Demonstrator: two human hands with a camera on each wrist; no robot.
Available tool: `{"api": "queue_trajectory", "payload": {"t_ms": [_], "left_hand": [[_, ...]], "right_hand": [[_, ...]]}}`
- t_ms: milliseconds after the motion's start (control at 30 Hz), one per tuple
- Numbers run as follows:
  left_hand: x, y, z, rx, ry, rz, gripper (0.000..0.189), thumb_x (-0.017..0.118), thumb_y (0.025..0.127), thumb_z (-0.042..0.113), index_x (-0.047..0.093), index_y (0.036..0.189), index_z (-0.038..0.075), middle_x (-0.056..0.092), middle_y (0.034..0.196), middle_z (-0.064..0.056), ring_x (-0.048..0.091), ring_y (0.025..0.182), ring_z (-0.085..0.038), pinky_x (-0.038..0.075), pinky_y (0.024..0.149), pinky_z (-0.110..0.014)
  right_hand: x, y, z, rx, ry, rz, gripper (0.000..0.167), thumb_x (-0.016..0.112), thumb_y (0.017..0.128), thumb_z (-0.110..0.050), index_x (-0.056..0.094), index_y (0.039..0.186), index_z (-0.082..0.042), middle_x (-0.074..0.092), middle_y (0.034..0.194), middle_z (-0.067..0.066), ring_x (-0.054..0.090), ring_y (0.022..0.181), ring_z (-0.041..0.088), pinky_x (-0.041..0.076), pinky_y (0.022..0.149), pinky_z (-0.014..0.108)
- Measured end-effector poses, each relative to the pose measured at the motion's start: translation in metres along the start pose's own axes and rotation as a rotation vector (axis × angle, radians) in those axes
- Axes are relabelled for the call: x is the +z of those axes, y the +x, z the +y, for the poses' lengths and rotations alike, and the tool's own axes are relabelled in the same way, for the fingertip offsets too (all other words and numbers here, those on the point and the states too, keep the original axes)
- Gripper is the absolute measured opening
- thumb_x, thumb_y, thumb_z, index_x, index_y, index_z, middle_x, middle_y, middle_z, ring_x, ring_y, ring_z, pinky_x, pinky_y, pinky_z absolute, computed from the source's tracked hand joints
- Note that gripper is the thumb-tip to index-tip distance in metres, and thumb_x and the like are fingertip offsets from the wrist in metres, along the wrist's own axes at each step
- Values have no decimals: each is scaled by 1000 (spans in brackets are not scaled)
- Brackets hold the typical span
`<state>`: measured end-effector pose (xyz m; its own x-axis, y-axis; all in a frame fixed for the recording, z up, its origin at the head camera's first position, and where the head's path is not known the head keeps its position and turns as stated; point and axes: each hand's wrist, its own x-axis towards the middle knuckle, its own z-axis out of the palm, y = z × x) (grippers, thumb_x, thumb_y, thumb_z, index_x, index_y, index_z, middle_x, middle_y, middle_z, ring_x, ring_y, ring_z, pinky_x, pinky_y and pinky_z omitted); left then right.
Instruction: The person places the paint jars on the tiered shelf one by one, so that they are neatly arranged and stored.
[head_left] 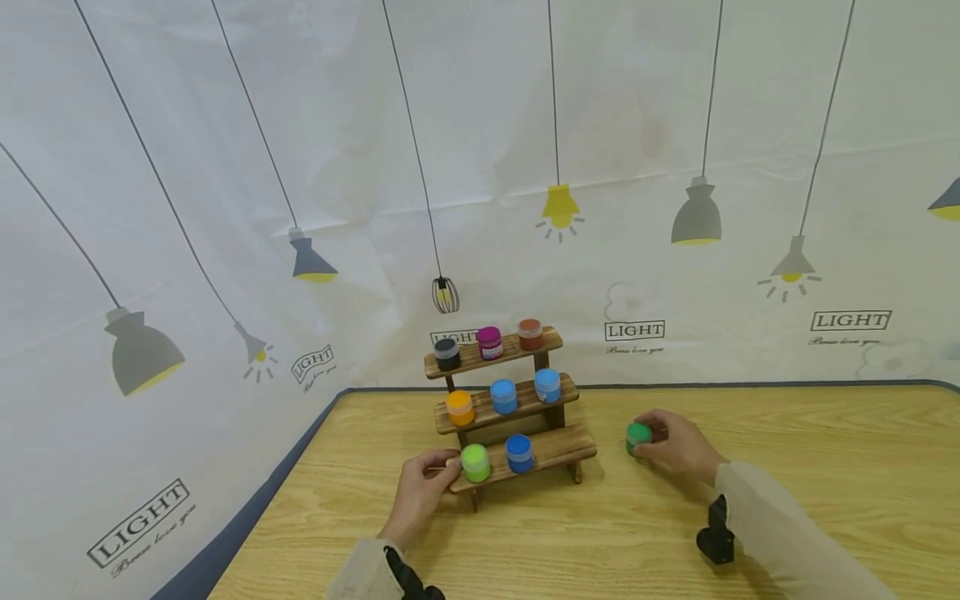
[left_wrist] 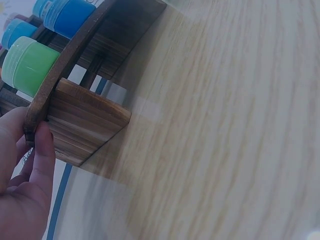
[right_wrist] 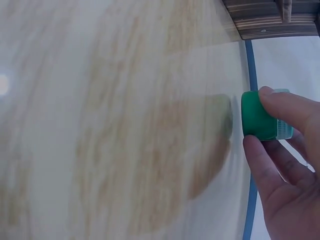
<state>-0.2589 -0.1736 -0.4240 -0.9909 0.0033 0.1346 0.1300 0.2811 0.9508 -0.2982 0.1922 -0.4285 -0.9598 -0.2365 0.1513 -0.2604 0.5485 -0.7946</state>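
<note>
My left hand (head_left: pixel 422 492) pinches the left end of the lowest step of a three-step wooden rack (head_left: pixel 564 447), thumb and fingers on the board's tip. Right by it on that step stand a light green paint jar (head_left: pixel 476 463) and a dark blue jar (head_left: pixel 519 454). To the right of the rack, my right hand (head_left: pixel 682 446) holds a green paint jar (right_wrist: pixel 259 116) between thumb and fingers, low over the table. The middle step bears an orange jar (head_left: pixel 460 408) and two light blue jars (head_left: pixel 503 397); the top step has black (head_left: pixel 447 355), magenta (head_left: pixel 490 343) and brown (head_left: pixel 530 334) jars.
The wood-grain table (head_left: pixel 600 533) runs back to a white backdrop (head_left: pixel 510 167) printed with hanging lamps. A dark blue band (head_left: pixel 750 385) marks where they meet. Dark camera mounts (head_left: pixel 717 533) sit on both wrists, over beige sleeves.
</note>
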Motion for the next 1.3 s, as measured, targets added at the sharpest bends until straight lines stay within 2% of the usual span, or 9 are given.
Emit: {"api": "queue_trajectory", "payload": {"t_ms": [400,800,1067,1300], "left_hand": [[0,1,-1,4,10,-2,31,60,85,16,60,106,-6,62,95,-13,59,76,-15,48,62,-23],[0,2,-2,7,19,2,29,60,85,14,61,105,-6,62,96,-15,59,75,-13,48,61,-23],[0,2,-3,7,19,6,29,60,85,15,61,105,-6,62,97,-15,59,76,-14,48,62,-23],[0,0,-1,13,3,-1,30,60,85,14,60,106,-7,61,97,-16,59,75,-13,48,61,-23]], "right_hand": [[-6,-8,-12,-59,-6,-62,41,68,77,-12,53,111,5,56,100,14,54,92,31,46,73,37],[-8,-12,-30,-204,-81,-102,45,68,78,-18,52,112,7,58,98,11,56,89,29,47,72,36],[-5,-13,-41,-229,-93,-121,45,67,79,-18,52,113,6,58,96,6,56,88,25,46,73,38],[-1,-14,-53,-249,-64,-120,46,67,79,-19,52,114,6,59,97,8,56,90,27,46,73,37]]}}
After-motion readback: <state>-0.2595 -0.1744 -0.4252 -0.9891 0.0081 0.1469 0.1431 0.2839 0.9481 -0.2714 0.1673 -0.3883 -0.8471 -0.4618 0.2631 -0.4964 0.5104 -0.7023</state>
